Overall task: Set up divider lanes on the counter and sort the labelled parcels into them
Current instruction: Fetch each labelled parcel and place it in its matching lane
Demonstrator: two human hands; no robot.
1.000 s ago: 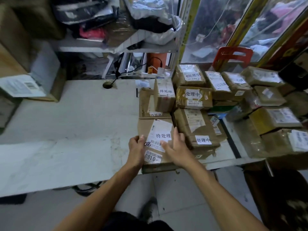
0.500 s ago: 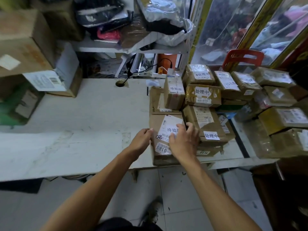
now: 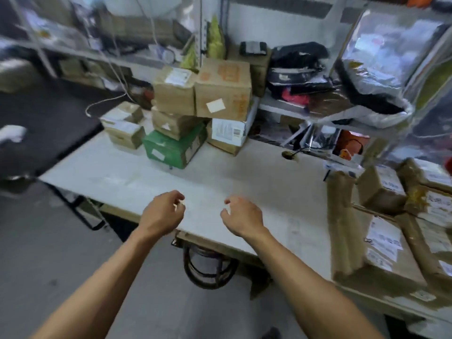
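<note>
A: What are the hands doing at this moment?

B: The left hand (image 3: 162,212) and the right hand (image 3: 241,216) are both over the near edge of the worktop (image 3: 244,177), a little apart from each other. The fingers of both are loosely curled and they hold nothing. I cannot tell if they touch the surface; the picture is blurred by motion.

A: Where are the labelled parcels?

B: One group (image 3: 391,231) lies at the right end of the worktop, well apart from the hands. These are brown packets with white labels, close together in rows. A nearer one (image 3: 381,245) lies flat at the front. The print on the labels is too blurred to read.

A: And at the back?

B: A stack of boxes (image 3: 203,104) stands at the back, left of the middle, with a green box (image 3: 173,149) at the bottom and two small parcels (image 3: 124,126) beside it on the left. I see no separate divider pieces.

A: Which step is this, in your opinion?

B: I judge it is between two placements. The hands are free and the head is turned to the stack at the back.

A: What does the next move need?

B: Probably a reach forward to the stack, taking a top box first, because the lower ones carry the others. The label must be read before choosing the lane.
</note>
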